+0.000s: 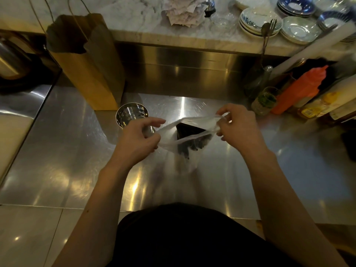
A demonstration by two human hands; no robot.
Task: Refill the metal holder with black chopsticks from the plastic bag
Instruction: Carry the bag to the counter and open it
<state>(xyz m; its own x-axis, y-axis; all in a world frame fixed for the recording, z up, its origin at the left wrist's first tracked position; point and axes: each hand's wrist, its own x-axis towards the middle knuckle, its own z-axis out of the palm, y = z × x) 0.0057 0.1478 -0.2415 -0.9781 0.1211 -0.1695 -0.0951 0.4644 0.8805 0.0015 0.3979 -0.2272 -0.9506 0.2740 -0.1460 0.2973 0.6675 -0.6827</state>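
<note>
A clear plastic bag (189,159) stands on the steel counter, its mouth stretched wide between my two hands. Black chopsticks (189,132) show as a dark bundle inside the opening. My left hand (139,136) pinches the left edge of the bag's rim. My right hand (238,128) pinches the right edge. The round metal holder (131,113) stands upright just behind my left hand, and its shiny inside shows no chopsticks; my left hand partly hides its lower side.
A tall brown paper bag (86,62) stands behind the holder. Sauce bottles, among them an orange one (300,89), crowd the right side. Stacked plates (258,22) and papers lie on the marble ledge above. The steel counter (67,151) reaches left and toward me.
</note>
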